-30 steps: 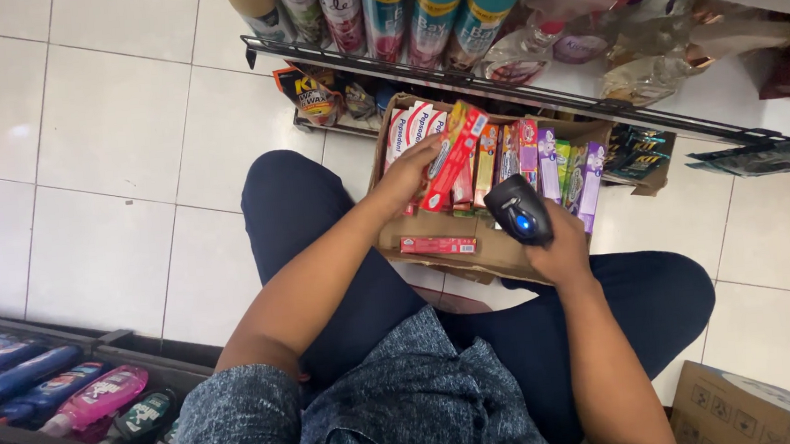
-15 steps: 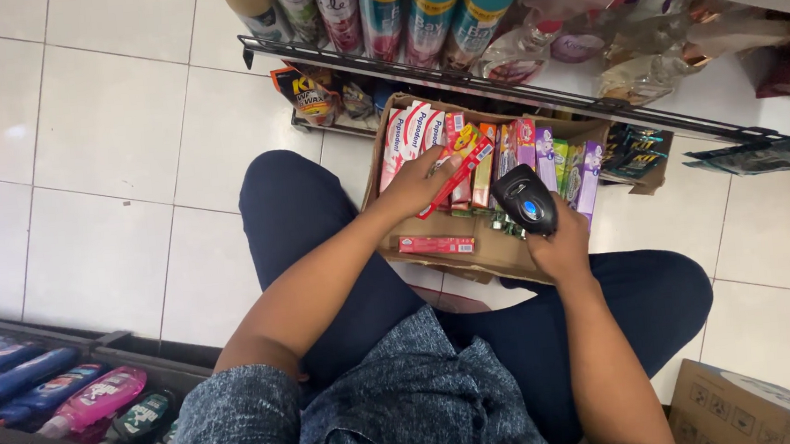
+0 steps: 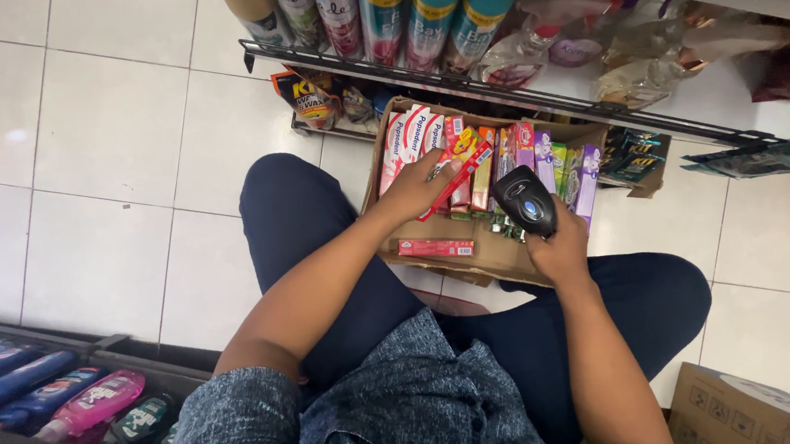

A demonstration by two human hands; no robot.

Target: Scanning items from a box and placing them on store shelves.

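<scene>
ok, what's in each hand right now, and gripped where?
Left hand: red toothpaste carton, pinched at its lower end. Right hand: black handheld scanner, gripped by its handle, head over the cardboard box.

Red and multicoloured toothpaste cartons are standing upright in an open cardboard box, spray cans lining the shelf above.

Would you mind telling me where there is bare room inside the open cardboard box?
The brown cardboard box is bare along its near floor, around one flat red carton. The far half is crowded with upright toothpaste cartons.
</scene>
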